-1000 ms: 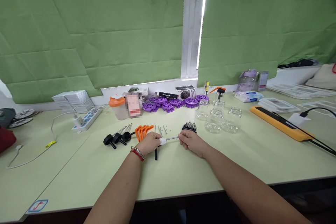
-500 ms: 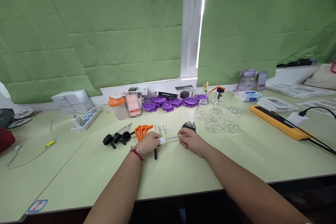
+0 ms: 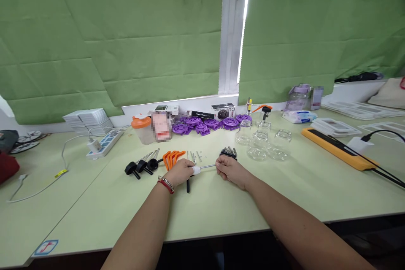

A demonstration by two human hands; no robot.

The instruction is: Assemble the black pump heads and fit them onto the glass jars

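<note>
A thin metal rod [image 3: 208, 166] runs between my two hands over the pale green table [image 3: 221, 202]. My left hand [image 3: 179, 173], with a white cover on one fingertip, grips one end of it. My right hand [image 3: 230, 169] is closed around the other end. Under my left hand a black stick [image 3: 187, 185] lies on the table. Orange handles [image 3: 172, 157] and black knobbed pins [image 3: 139, 165] lie just left of my left hand. Behind my right hand is a pile of small dark springs [image 3: 228, 152], with loose metal pins [image 3: 193, 156] beside it.
Clear glass jars [image 3: 262, 141] stand to the right rear, purple plastic wheels [image 3: 209, 124] along the back. An orange-lidded cup [image 3: 141, 130], a power strip [image 3: 104, 143] with cable, white stacked cards [image 3: 87, 119] and a long yellow-and-black device [image 3: 338, 148] are also on the table.
</note>
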